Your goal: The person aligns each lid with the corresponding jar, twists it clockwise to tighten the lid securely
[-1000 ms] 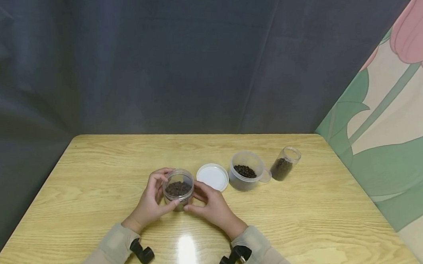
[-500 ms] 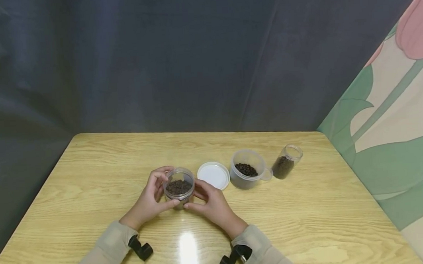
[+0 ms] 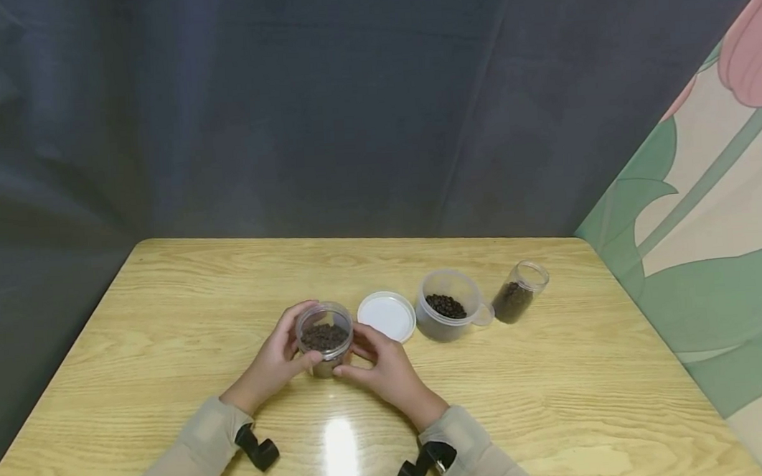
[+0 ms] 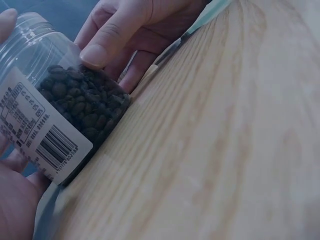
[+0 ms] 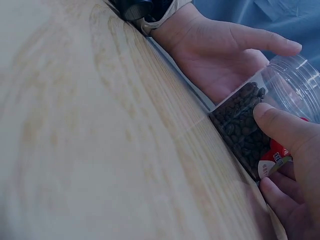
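A clear jar [image 3: 324, 338] with no lid on it stands upright on the table, partly filled with dark coffee beans [image 4: 80, 100]. My left hand [image 3: 274, 362] holds its left side, thumb across the front near the rim and fingers behind. From the right, my right hand [image 3: 388, 370] grips the jar lower down, and its thumb [image 5: 277, 122] presses the wall at bean level. A white label with a barcode [image 4: 55, 145] faces the left wrist camera; a red label [image 5: 275, 155] shows in the right wrist view.
Right of the jar lies a white round lid [image 3: 386, 317]. Beside it stands a translucent plastic cup [image 3: 444, 328] with a handle, holding dark beans. Farther right is a tall clear jar [image 3: 513, 299] with dark contents. A dark curtain [image 3: 323, 111] hangs behind the wooden table [image 3: 588, 371].
My left fingers, raised and bent near the rim before, now lie flatter along the jar's side, and the left thumb is slightly higher. The right hand keeps its grip.
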### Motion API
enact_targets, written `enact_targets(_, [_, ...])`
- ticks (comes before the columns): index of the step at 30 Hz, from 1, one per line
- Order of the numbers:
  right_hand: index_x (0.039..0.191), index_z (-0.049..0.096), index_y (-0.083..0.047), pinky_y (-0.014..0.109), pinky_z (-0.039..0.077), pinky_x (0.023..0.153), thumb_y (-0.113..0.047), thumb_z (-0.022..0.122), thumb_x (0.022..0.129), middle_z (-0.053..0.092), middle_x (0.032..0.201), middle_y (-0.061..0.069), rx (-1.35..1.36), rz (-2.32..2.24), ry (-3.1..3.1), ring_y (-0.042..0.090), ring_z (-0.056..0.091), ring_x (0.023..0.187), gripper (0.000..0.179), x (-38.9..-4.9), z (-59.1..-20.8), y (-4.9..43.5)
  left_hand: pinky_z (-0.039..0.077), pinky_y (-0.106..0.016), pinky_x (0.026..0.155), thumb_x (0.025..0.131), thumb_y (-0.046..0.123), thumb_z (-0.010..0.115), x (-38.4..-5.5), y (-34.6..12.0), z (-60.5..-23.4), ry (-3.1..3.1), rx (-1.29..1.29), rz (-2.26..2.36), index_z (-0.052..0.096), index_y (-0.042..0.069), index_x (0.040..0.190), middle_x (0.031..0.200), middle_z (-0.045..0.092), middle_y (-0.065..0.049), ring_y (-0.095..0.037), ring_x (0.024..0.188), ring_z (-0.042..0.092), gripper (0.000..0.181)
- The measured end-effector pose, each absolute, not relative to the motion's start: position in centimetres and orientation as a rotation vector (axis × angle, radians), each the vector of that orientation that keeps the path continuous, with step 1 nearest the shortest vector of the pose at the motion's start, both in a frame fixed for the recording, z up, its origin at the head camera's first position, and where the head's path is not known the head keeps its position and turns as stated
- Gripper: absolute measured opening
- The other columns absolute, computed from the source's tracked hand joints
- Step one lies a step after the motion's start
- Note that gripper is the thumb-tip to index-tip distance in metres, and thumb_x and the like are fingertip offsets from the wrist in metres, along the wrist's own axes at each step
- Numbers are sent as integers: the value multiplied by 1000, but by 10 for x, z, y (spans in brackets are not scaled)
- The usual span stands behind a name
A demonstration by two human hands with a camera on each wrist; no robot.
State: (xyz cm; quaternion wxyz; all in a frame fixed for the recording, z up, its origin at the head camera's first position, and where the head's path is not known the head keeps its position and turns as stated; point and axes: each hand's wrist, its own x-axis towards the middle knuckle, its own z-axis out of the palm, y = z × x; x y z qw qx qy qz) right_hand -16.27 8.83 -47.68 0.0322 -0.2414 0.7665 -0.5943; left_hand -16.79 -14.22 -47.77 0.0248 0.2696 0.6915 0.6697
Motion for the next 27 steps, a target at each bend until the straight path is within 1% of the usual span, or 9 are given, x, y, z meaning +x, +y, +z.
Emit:
enact_targets(2, [144, 52, -1, 29, 49, 102, -5, 86, 80, 59, 138, 18, -757, -1813, 2375, 30, 60, 126, 72, -163, -477, 88, 37, -22, 112, 97, 9, 69, -168, -142, -477, 2141, 837, 2076, 27, 6, 156, 152, 40, -21, -37, 141, 39, 72])
enact_targets(7, [144, 51, 0, 27, 50, 101, -9, 86, 82, 60, 138, 19, -786, -1782, 2403, 30, 60, 125, 72, -163, -476, 88, 38, -20, 110, 97, 14, 70, -167, -142, -477, 2150, 831, 2083, 28, 9, 156, 150, 42, -22, -39, 139, 41, 72])
enact_targets(12, [144, 51, 0, 28, 50, 101, -9, 85, 82, 59, 138, 19, -787, -1783, 2394, 30, 60, 125, 72, -162, -475, 87, 38, -19, 110, 97, 13, 70, -166, -140, -480, 2151, 808, 2114, 27, 8, 154, 150, 42, -23, -36, 139, 41, 72])
enact_targets(15, [143, 51, 2, 28, 50, 101, -6, 86, 80, 59, 138, 20, -778, -1796, 2388, 31, 60, 126, 72, -162, -476, 87, 37, -19, 110, 96, 12, 70, -166, -138, -481, 2150, 785, 2124, 27, 8, 154, 151, 42, -22, -35, 140, 40, 72])
enact_targets(21, [144, 48, 8, 34, 49, 102, 3, 84, 79, 56, 139, 26, -757, -1812, 2372, 37, 58, 127, 74, -163, -473, 87, 37, -21, 112, 96, 9, 70, -167, -136, -478, 2141, 790, 2134, 26, 8, 153, 150, 43, -23, -44, 140, 38, 72])
enact_targets(24, [142, 47, 13, 38, 49, 103, 5, 82, 80, 55, 138, 30, -759, -1796, 2371, 41, 57, 127, 72, -159, -462, 86, 37, -21, 112, 95, 7, 69, -167, -136, -477, 2134, 785, 2137, 26, 8, 153, 150, 43, -23, -45, 140, 38, 72])
enact_targets(27, [140, 47, 15, 40, 49, 103, 6, 82, 80, 55, 137, 32, -764, -1789, 2370, 43, 57, 126, 70, -154, -449, 86, 38, -22, 112, 94, 5, 69, -167, -135, -477, 2131, 778, 2136, 26, 8, 153, 150, 43, -23, -43, 140, 38, 73])
